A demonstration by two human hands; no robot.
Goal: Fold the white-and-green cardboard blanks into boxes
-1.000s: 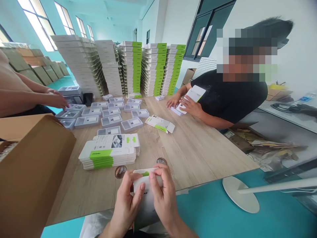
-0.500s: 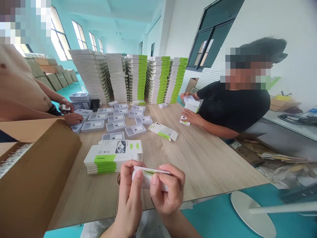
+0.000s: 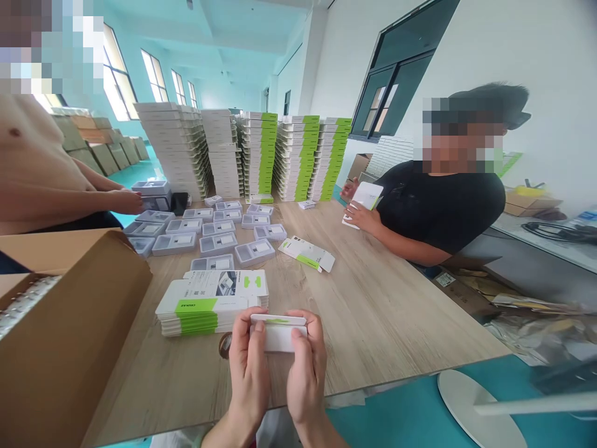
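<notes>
Lying open at the far left, a brown carton [image 3: 69, 323] sits within easy reach, and just right of it a stack of flat green-and-white sleeves [image 3: 205, 305] rests on the wooden table [image 3: 387, 311], squared up, seemingly so one can be lifted off at a time. In front of that stack, above the table's near edge, the left hand [image 3: 249, 373] pinches the left end of a small white box [image 3: 278, 333], thumb on the near face. The right hand [image 3: 305, 373] pinches the other end likewise, a two-ended grip that appears to keep it steady. The box's long axis runs left to right, its green-marked narrow edge upward. Far right, a co-worker's hand [image 3: 361, 214] holds another white box [image 3: 367, 194].
</notes>
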